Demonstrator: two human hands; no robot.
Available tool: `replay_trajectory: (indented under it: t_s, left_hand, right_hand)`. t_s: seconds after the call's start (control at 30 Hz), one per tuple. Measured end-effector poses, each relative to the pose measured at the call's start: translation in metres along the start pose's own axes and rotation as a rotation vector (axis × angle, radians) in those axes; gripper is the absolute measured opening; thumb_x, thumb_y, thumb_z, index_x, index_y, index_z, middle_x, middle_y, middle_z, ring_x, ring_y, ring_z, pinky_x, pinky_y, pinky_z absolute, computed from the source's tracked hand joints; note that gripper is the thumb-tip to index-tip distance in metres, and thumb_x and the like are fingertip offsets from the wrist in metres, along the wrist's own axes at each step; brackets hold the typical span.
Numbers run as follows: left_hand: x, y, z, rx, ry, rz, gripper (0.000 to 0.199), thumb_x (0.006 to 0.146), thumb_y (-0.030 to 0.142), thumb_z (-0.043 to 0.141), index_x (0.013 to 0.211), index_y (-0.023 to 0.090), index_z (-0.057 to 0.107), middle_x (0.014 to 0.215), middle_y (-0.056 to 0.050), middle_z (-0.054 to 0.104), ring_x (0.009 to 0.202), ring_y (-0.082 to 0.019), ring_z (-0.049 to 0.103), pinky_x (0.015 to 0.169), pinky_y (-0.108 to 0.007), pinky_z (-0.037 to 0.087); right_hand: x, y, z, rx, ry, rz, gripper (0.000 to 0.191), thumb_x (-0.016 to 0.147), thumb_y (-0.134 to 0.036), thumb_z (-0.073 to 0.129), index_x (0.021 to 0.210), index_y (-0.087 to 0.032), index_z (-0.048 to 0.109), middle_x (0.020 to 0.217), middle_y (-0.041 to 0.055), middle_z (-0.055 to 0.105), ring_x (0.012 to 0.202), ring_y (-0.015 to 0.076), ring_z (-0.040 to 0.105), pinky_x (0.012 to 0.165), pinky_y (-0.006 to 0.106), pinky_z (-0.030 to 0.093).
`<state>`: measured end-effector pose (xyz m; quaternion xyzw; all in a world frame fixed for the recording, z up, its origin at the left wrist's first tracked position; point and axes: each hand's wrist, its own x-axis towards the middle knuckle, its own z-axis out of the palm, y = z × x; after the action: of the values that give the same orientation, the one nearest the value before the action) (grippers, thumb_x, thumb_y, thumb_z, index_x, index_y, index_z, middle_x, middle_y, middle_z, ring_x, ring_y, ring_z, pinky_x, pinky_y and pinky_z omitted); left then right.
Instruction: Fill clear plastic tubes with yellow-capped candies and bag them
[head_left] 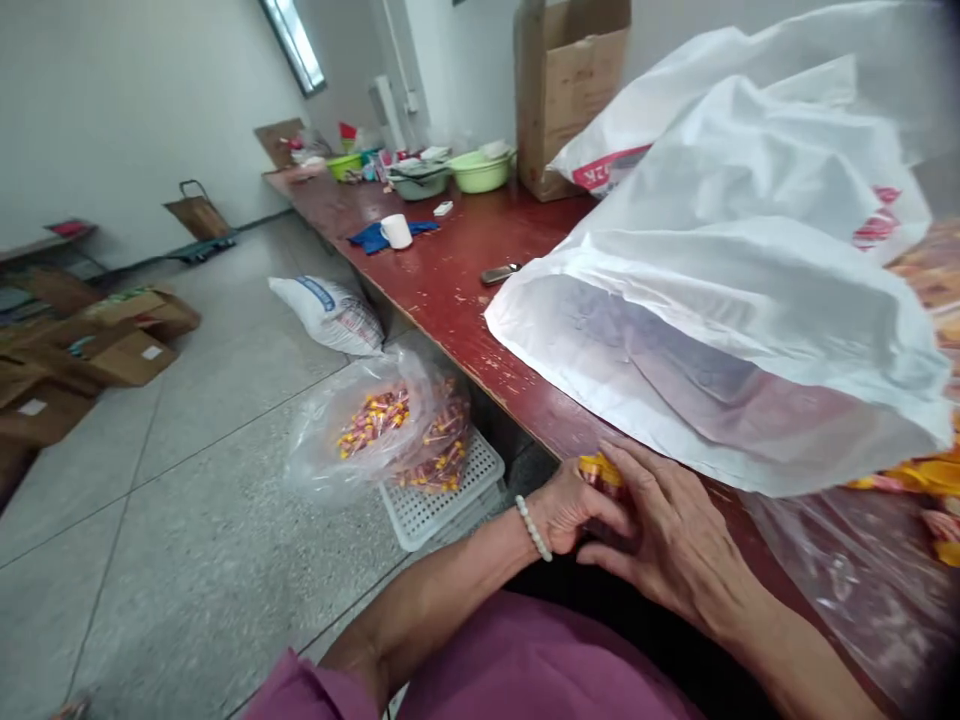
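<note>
My left hand (574, 510), with a pale bead bracelet (534, 528) at its wrist, is closed around a small bunch of yellow-topped, reddish pieces (600, 470) at the table's front edge. Their exact kind is too small to tell. My right hand (675, 525) cups the bunch from the right, fingers stretched and thumb apart, fingertips touching the yellow tops. Just beyond both hands a large white plastic sack (690, 290) lies over the red table (480, 340). More yellow pieces (930, 475) show under its right edge, by clear plastic film (840, 570).
On the floor to the left, a clear bag (322, 450) of similar pieces rests on a white perforated crate (442, 510). Behind it lies a filled white sack (330, 315). A mug (396, 232), phone (500, 273), basins (480, 175) and carton (574, 100) stand farther along the table.
</note>
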<state>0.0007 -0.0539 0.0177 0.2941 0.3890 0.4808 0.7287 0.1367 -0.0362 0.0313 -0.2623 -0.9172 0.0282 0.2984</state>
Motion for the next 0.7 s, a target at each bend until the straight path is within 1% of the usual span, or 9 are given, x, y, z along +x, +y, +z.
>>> replay_trajectory:
  t_s: [0.07,0.1,0.13,0.2,0.3,0.37,0.47,0.6,0.7]
  left_hand:
    - [-0.016,0.023,-0.034,0.082,0.105,0.046,0.029,0.042,0.013,0.075,0.067,0.012,0.06,0.065,0.0,0.059,0.051,-0.01,0.052,0.047,-0.025,0.044]
    - [-0.024,0.037,-0.056,0.137,0.217,0.108,0.029,0.043,0.013,0.076,0.068,0.012,0.06,0.066,0.0,0.058,0.05,-0.009,0.05,0.046,-0.024,0.044]
    - [-0.032,0.053,-0.081,0.183,0.378,0.18,0.029,0.045,0.012,0.076,0.068,0.013,0.059,0.066,0.001,0.058,0.052,-0.009,0.05,0.046,-0.023,0.044]
    - [-0.046,0.084,-0.135,0.283,0.849,0.298,0.029,0.043,0.011,0.075,0.063,0.015,0.054,0.063,0.003,0.056,0.052,-0.008,0.051,0.048,-0.023,0.045]
    - [-0.063,0.115,-0.21,0.319,1.116,0.285,0.028,0.049,0.007,0.071,0.064,0.015,0.048,0.058,0.004,0.053,0.053,-0.008,0.051,0.05,-0.023,0.046]
    - [-0.071,0.12,-0.247,0.346,1.226,0.196,0.027,0.053,0.004,0.071,0.067,0.014,0.049,0.058,0.004,0.052,0.052,-0.009,0.051,0.049,-0.023,0.045]
    - [-0.075,0.111,-0.282,0.386,1.313,0.024,0.015,0.072,0.015,0.067,0.079,0.01,0.055,0.069,0.0,0.057,0.058,-0.009,0.054,0.052,-0.024,0.047]
    - [-0.069,0.095,-0.305,0.457,1.348,-0.104,0.023,0.088,0.031,0.051,0.099,0.012,0.057,0.089,-0.004,0.06,0.071,-0.011,0.058,0.062,-0.027,0.052]
    - [-0.067,0.093,-0.312,0.569,1.352,-0.069,0.02,0.079,0.028,0.063,0.084,0.009,0.058,0.071,-0.002,0.06,0.06,-0.011,0.056,0.054,-0.026,0.049]
  right_hand:
    - [0.004,-0.005,0.003,0.031,0.005,0.043,0.087,0.069,-0.067,0.058,0.138,-0.021,0.032,0.139,0.0183,0.038,0.12,0.036,0.044,0.089,0.051,0.045]
    - [0.003,-0.006,0.003,0.043,0.013,0.073,0.078,0.072,-0.063,0.058,0.136,-0.023,0.035,0.141,0.0167,0.035,0.122,0.036,0.042,0.09,0.053,0.045]
    - [0.001,-0.006,0.002,0.059,0.02,0.099,0.066,0.077,-0.057,0.057,0.132,-0.025,0.04,0.141,0.0148,0.036,0.123,0.0349,0.043,0.09,0.053,0.045]
    - [-0.006,-0.004,0.0,0.108,0.017,0.138,0.044,0.084,-0.044,0.053,0.125,-0.028,0.048,0.135,0.0114,0.043,0.119,0.031,0.047,0.09,0.05,0.048]
    - [-0.018,-0.001,-0.002,0.182,-0.012,0.178,0.032,0.088,-0.036,0.049,0.118,-0.028,0.053,0.125,0.0088,0.051,0.113,0.0258,0.054,0.087,0.043,0.053]
    - [-0.024,-0.001,-0.002,0.188,-0.027,0.191,0.03,0.088,-0.035,0.049,0.117,-0.027,0.055,0.121,0.0081,0.054,0.109,0.0238,0.056,0.086,0.039,0.054]
    - [-0.026,-0.003,0.002,0.166,-0.044,0.189,0.03,0.088,-0.034,0.051,0.116,-0.027,0.055,0.118,0.0071,0.056,0.106,0.0222,0.058,0.084,0.037,0.055]
    - [-0.025,-0.006,0.004,0.195,-0.092,0.209,0.03,0.088,-0.03,0.051,0.117,-0.026,0.054,0.119,0.0071,0.055,0.108,0.021,0.057,0.087,0.035,0.054]
    - [-0.025,-0.006,0.003,0.217,-0.105,0.224,0.029,0.088,-0.028,0.052,0.117,-0.026,0.055,0.119,0.007,0.055,0.109,0.0205,0.056,0.088,0.034,0.053]
